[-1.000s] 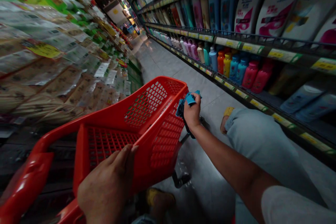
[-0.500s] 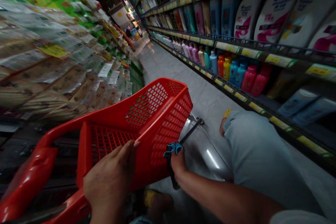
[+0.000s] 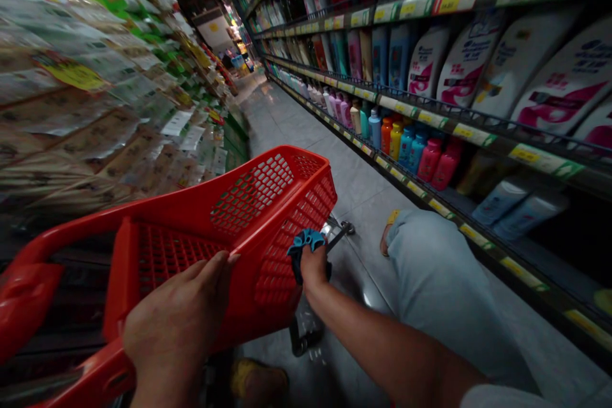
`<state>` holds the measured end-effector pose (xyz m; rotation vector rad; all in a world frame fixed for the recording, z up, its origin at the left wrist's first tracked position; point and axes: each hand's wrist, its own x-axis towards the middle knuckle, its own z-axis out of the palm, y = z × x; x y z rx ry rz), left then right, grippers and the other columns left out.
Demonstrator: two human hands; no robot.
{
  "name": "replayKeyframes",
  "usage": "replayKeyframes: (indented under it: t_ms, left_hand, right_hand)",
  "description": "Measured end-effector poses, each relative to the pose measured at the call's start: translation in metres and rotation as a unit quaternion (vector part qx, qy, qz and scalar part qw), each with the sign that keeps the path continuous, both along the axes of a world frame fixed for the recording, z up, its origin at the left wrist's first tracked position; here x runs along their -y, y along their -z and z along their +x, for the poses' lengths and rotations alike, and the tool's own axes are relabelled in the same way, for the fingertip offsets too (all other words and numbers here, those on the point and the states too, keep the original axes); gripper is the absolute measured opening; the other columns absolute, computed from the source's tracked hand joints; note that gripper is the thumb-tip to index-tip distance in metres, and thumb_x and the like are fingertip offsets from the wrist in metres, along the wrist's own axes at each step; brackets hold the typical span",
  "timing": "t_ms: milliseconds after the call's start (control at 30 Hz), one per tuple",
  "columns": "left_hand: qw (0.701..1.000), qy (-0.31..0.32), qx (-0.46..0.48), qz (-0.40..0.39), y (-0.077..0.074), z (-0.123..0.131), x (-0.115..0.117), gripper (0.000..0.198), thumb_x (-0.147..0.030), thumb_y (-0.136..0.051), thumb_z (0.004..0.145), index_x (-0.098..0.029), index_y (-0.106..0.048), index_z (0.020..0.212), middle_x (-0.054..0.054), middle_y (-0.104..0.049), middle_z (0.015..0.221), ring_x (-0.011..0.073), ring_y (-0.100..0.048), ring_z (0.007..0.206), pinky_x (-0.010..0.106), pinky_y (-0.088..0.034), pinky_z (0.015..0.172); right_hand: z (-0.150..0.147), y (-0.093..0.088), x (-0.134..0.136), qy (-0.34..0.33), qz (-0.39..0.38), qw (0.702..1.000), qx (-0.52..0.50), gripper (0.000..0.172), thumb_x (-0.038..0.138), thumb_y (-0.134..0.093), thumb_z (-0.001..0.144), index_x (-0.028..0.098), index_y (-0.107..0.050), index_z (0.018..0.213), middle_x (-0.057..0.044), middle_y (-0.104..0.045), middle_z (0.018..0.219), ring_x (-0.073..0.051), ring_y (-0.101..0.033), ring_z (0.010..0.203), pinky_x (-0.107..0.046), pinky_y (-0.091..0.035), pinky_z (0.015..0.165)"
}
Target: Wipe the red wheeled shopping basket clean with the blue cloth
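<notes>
Your left hand (image 3: 174, 319) is curled over the rim of the red plastic shopping trolley (image 3: 282, 248), with the fingers closed on its near wall and the fingertips lying across the plastic. Your right hand (image 3: 314, 268) is closed into a fist around a blue cloth (image 3: 303, 247), whose bunched end sticks out above your knuckles and whose darker fold hangs below them. That hand sits against the outside of the trolley's right wall, low down near the far corner.

Just past it, a metal frame bar (image 3: 339, 233) of the trolley runs out toward the floor, and a black caster (image 3: 303, 331) shows beneath the basket. Your knee, in pale denim trousers (image 3: 444, 287), is to the right of your arm, and a yellow sandal (image 3: 258, 382) shows below the trolley.

The grey tiled floor (image 3: 325, 166) runs away between two walls of goods. To the right are wire-fronted shelves (image 3: 430, 111) of shampoo bottles (image 3: 471, 60) and smaller pink bottles (image 3: 430, 159), and to the left are stacked packets (image 3: 86, 108) in plastic wrap. Both are well apart from your hands.
</notes>
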<state>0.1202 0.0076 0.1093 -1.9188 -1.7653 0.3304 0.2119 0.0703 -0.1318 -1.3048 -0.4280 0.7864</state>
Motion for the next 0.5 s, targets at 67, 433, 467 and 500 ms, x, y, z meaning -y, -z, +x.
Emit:
replayKeyframes:
  t_ms: [67, 433, 467, 500]
  left_hand:
    - [1.0, 0.005, 0.003, 0.019, 0.001, -0.001, 0.002, 0.045, -0.045, -0.032, 0.103, -0.035, -0.073, 0.118, 0.003, -0.079, 0.104, 0.0232, -0.071, 0.084, 0.032, -0.037, 0.058]
    - [0.991, 0.103, -0.036, 0.082, 0.012, -0.026, 0.009, 0.037, -0.046, -0.042, 0.102, -0.033, -0.077, 0.108, 0.001, -0.077, 0.084, 0.0203, -0.067, 0.067, 0.03, -0.028, 0.053]
    - [0.987, 0.121, -0.033, 0.097, 0.013, -0.028, 0.009, 0.035, -0.045, -0.045, 0.101, -0.032, -0.077, 0.106, 0.001, -0.077, 0.08, 0.02, -0.066, 0.065, 0.03, -0.027, 0.052]
    - [0.984, 0.139, -0.03, 0.111, 0.014, -0.029, 0.01, 0.034, -0.044, -0.047, 0.101, -0.031, -0.078, 0.105, 0.001, -0.077, 0.078, 0.0198, -0.066, 0.064, 0.03, -0.027, 0.051]
  right_hand:
    - [-0.031, 0.0, 0.029, -0.02, -0.016, 1.0, -0.017, 0.025, 0.018, -0.05, 0.073, 0.028, -0.051, 0.097, -0.004, -0.07, 0.089, -0.024, -0.068, 0.085, -0.043, -0.058, 0.085]
    - [0.096, -0.038, -0.04, 0.093, 0.074, 0.986, 0.119, 0.017, 0.021, -0.048, 0.084, 0.024, -0.051, 0.1, -0.005, -0.059, 0.099, -0.02, -0.057, 0.095, -0.038, -0.048, 0.094]
    - [0.11, -0.041, -0.048, 0.11, 0.071, 0.984, 0.125, 0.017, 0.021, -0.046, 0.085, 0.023, -0.051, 0.101, -0.006, -0.059, 0.101, -0.021, -0.056, 0.097, -0.04, -0.046, 0.097]
    - [0.12, -0.043, -0.054, 0.118, 0.066, 0.983, 0.126, 0.018, 0.02, -0.045, 0.085, 0.023, -0.051, 0.102, -0.007, -0.059, 0.104, -0.021, -0.055, 0.099, -0.043, -0.045, 0.099]
